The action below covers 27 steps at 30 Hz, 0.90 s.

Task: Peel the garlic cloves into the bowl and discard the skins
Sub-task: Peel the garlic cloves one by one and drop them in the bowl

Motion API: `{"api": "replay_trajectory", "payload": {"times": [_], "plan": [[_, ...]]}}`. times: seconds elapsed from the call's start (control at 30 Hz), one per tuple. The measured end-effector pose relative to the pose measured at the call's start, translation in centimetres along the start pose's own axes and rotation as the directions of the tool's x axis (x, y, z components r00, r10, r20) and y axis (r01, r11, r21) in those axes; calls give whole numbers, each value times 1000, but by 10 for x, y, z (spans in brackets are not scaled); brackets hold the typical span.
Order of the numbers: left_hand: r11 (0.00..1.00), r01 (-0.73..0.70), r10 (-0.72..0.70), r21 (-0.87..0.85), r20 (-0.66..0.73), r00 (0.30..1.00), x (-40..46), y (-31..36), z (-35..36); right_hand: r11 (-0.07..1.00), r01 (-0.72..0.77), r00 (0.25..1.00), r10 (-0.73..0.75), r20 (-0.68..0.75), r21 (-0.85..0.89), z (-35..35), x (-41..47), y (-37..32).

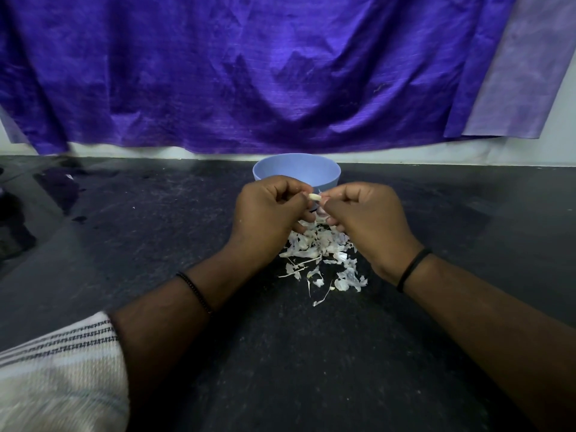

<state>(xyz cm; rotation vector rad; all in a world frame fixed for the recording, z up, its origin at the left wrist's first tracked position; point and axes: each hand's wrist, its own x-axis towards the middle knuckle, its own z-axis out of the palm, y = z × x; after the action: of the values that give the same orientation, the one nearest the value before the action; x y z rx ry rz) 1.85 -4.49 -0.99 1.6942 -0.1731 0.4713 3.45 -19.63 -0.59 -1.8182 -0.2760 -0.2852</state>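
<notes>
Pinching garlic clove [314, 197] crosswise, left hand [268, 210]

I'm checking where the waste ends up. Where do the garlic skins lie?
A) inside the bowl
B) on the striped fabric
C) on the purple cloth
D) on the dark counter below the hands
D: the skins lie in a loose pile on the counter, nearer the camera than the bowl.

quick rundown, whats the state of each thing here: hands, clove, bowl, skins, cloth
left hand: closed, pinching the garlic clove
right hand: closed, fingertips at the clove's other end
garlic clove: held between both hands in front of the bowl, partly hidden
bowl: upright on the counter, contents hidden
skins: loose pile on the dark counter under the hands
purple cloth: hanging, creased
</notes>
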Motion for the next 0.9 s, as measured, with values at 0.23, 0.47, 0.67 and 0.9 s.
{"api": "replay_trajectory", "payload": {"times": [0.23, 0.47, 0.67, 0.9], "plan": [[970, -144, 142, 194, 24, 990, -3, -4, 1, 991, -50, 998, 53, -22, 121, -1, 1, -4], [915, -263, 275, 305, 4, 961, -6, -1, 0, 993, -19, 1000, 22, -19, 113, 1, 1, -3], [879, -328, 354, 345, -13, 935, -9, -1, 3, 971, -62, 997, 69, -21, 230, 3, 0, -4], [870, -356, 381, 342, -7, 924, -8, -1, 4, 969, -52, 996, 67, -58, 241, 6, 0, -4]]}}
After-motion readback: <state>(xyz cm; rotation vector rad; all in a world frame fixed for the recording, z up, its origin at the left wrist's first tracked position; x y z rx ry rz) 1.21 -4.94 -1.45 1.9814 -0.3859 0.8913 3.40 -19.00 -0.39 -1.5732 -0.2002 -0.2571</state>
